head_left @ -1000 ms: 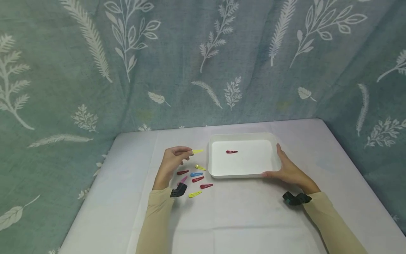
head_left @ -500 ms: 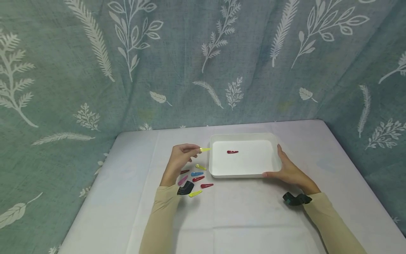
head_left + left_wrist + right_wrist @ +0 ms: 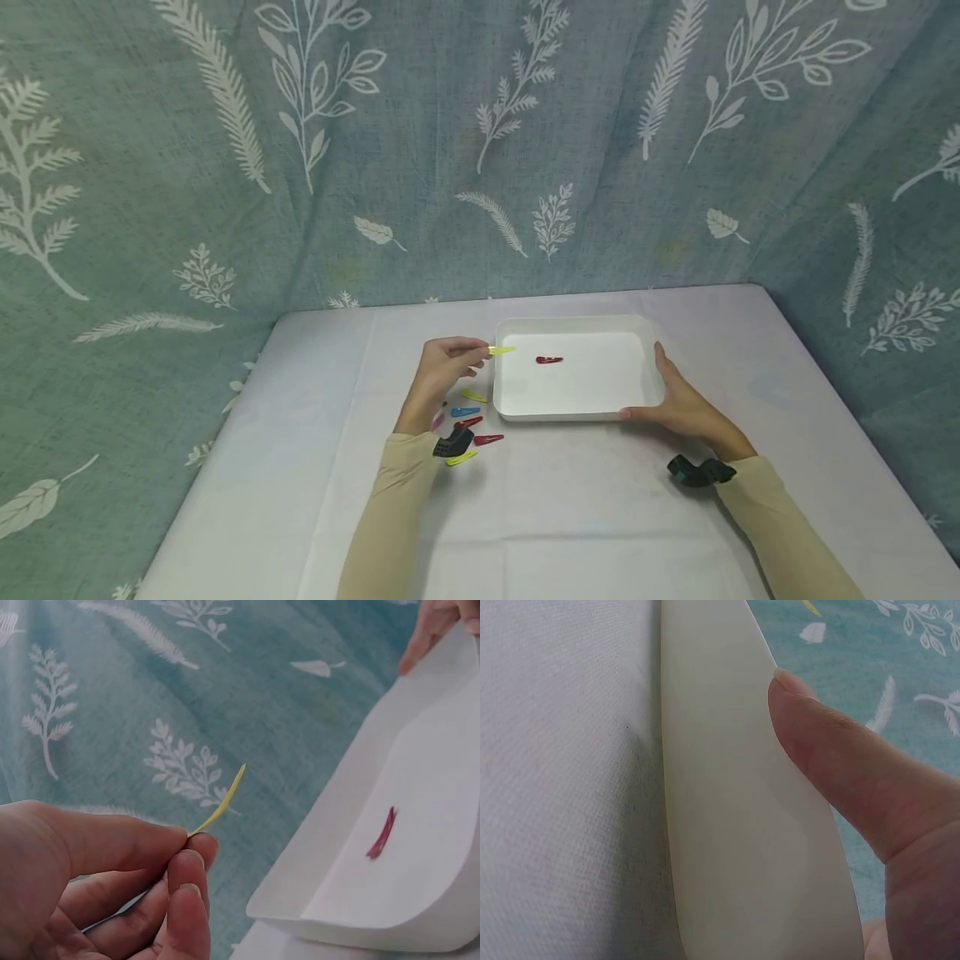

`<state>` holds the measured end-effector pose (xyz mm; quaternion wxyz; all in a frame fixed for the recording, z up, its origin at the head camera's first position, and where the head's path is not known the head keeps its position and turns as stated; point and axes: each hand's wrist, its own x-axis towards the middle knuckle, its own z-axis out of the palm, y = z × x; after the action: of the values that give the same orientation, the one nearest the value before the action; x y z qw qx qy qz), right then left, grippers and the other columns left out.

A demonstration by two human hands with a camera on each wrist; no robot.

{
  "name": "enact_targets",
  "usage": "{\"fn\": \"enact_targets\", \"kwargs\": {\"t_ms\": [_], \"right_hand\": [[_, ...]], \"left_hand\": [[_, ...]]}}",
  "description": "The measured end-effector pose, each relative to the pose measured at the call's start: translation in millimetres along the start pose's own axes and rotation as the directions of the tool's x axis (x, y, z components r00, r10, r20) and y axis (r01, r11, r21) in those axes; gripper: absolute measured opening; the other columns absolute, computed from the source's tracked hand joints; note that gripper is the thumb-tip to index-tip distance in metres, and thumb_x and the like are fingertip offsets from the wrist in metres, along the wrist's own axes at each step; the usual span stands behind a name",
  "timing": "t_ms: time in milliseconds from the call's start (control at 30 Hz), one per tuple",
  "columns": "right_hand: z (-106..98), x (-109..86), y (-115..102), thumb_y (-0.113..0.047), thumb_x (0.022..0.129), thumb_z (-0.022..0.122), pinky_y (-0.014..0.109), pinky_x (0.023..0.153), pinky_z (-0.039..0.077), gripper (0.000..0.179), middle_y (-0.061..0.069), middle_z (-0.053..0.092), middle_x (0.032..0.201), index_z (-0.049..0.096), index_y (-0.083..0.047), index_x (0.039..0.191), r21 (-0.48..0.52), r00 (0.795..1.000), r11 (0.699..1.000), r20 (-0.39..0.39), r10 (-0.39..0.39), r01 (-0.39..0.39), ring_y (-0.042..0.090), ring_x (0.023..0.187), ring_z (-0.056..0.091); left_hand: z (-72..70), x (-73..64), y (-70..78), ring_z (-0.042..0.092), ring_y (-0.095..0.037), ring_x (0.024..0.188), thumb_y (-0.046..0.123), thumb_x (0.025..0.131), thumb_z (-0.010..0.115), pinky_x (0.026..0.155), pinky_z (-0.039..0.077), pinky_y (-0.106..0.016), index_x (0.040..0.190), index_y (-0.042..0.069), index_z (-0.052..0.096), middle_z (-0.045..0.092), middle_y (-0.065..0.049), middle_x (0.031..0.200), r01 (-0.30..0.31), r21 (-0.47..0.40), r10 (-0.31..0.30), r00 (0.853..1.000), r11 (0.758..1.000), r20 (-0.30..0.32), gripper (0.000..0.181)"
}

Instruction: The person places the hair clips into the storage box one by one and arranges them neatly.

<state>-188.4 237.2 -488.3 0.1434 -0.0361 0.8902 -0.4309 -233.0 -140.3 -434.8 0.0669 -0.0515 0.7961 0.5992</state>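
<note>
My left hand (image 3: 448, 373) pinches a yellow snap hair clip (image 3: 503, 350) between thumb and fingertips, its pointed end over the left rim of a white tray (image 3: 592, 393). In the left wrist view the yellow clip appears edge-on, thin and slightly bent. Inside the tray lies one dark red hair clip (image 3: 549, 360). My right hand (image 3: 686, 404) holds the tray at its near right corner, the thumb at the front rim and the fingers along the right side. The right wrist view has the thumb (image 3: 817, 735) against the rim of the tray's wall.
On the white-covered table (image 3: 585, 517), left of the tray, several hair clips lie scattered: a blue clip (image 3: 465, 412), a red clip (image 3: 489, 440), yellow ones and a pink one, some partly hidden by the left hand and wrist camera. A leaf-patterned curtain (image 3: 420, 167) hangs behind.
My left hand has moved right with the yellow clip, from the table beside the tray to over its left rim. The right hand and tray have stayed in place.
</note>
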Motion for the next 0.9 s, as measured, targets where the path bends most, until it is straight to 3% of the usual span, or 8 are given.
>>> {"fn": "enact_targets", "kwargs": {"t_ms": [200, 467, 900], "right_hand": [[0.4, 0.1, 0.8, -0.048, 0.077, 0.089, 0.075, 0.121, 0.009, 0.145, 0.032, -0.013, 0.170, -0.023, -0.009, 0.161, -0.004, 1.000, 1.000, -0.004, -0.006, 0.006, 0.058, 0.156, -0.003], [1.6, 1.1, 1.7, -0.047, 0.077, 0.089, 0.075, 0.120, 0.011, 0.145, 0.032, -0.012, 0.170, -0.024, -0.009, 0.161, -0.007, 1.000, 1.000, -0.006, -0.009, 0.009, 0.058, 0.155, -0.002], [0.7, 1.0, -0.9, -0.049, 0.076, 0.090, 0.075, 0.120, 0.012, 0.147, 0.032, -0.012, 0.170, -0.024, -0.009, 0.161, -0.005, 1.000, 1.000, 0.003, 0.006, -0.006, 0.059, 0.155, -0.001]], "left_hand": [[7.8, 1.5, 2.5, 0.072, -0.022, 0.098, 0.023, 0.094, 0.076, 0.091, 0.060, -0.040, 0.111, 0.008, 0.078, 0.079, -0.010, 0.111, -0.004, -0.019, 0.004, 1.000, 1.000, 0.017, 0.023], [20.7, 7.3, 4.2, 0.074, -0.024, 0.099, 0.019, 0.095, 0.075, 0.085, 0.061, -0.030, 0.111, 0.005, 0.077, 0.079, -0.013, 0.110, -0.026, -0.039, 0.028, 0.998, 0.999, 0.054, 0.021], [33.9, 9.8, 6.2, 0.073, -0.036, 0.109, 0.016, 0.095, 0.074, 0.083, 0.061, -0.028, 0.109, 0.005, 0.077, 0.079, -0.013, 0.109, 0.010, -0.081, -0.001, 0.994, 0.997, 0.111, 0.017]]}}
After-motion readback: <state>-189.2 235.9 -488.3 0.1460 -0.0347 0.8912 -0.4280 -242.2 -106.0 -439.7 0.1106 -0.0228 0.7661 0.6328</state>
